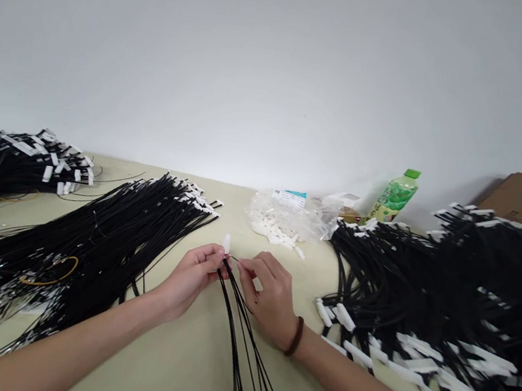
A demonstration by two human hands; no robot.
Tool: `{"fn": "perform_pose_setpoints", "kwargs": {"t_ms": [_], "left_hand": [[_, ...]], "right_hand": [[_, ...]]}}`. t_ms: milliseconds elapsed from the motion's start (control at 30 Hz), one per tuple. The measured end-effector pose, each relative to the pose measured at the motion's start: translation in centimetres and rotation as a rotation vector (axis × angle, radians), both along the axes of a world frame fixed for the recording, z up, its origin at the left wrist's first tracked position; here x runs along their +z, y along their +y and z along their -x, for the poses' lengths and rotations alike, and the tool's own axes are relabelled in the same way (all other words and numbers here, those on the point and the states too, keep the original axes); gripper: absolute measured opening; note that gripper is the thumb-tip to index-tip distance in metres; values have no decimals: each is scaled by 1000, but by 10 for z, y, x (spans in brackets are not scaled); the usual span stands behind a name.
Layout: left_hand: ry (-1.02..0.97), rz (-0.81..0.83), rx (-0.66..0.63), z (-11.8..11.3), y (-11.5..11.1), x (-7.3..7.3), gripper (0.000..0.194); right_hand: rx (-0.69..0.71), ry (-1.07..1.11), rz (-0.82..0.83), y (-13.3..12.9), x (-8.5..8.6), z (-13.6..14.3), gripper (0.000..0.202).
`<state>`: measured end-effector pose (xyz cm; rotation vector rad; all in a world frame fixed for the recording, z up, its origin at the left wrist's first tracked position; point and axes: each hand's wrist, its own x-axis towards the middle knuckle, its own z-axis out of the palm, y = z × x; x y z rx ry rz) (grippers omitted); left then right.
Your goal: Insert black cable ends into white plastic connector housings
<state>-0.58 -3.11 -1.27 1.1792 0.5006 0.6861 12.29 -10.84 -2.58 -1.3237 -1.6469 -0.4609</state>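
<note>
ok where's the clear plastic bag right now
In the head view, the clear plastic bag lies just right of centre toward the back of the table, beyond the right hand and left of the green-capped bottle.

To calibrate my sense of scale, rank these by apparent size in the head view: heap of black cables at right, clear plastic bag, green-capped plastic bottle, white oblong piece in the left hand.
1. Black cable heap, cut by the picture's edge
2. Clear plastic bag
3. Green-capped bottle
4. White oblong piece in the left hand
</note>
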Motion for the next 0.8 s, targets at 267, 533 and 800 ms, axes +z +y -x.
{"fn": "perform_pose_setpoints", "kwargs": {"t_ms": [267,533,800], "left_hand": [[3,-5,-2,0,-2,4,22],[-20,-2,-5,0,0,1,20],[-9,-18,-15,2,-1,1,21]], "right_hand": [[-4,9,9,1,-1,0,12],[-19,-12,10,1,-1,1,14],[-25,-28,2,2,-2,2,13]]}}
